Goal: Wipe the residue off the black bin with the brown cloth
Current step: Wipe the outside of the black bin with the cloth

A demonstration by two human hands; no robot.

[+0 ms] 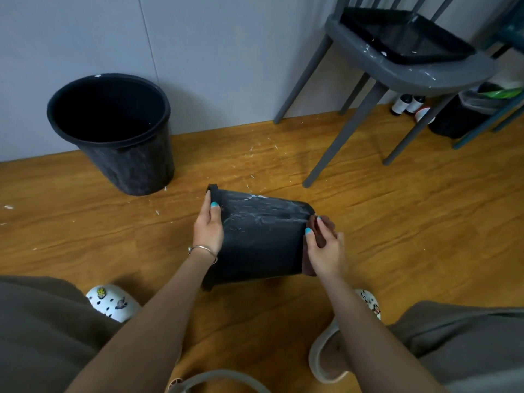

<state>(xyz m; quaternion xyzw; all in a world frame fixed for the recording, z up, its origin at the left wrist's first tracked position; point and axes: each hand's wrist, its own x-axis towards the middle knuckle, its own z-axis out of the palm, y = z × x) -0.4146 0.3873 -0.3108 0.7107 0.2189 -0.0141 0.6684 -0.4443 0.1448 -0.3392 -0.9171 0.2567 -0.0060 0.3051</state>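
Black bin [261, 236] held on its side between both hands.
Its rim is gripped by the left hand [208, 228]; the brown cloth [319, 231] is pinched against its base by the right hand [326, 251].

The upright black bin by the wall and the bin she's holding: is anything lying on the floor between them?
In the head view, only bare wooden floor flecked with white residue separates the upright bin from the held bin.
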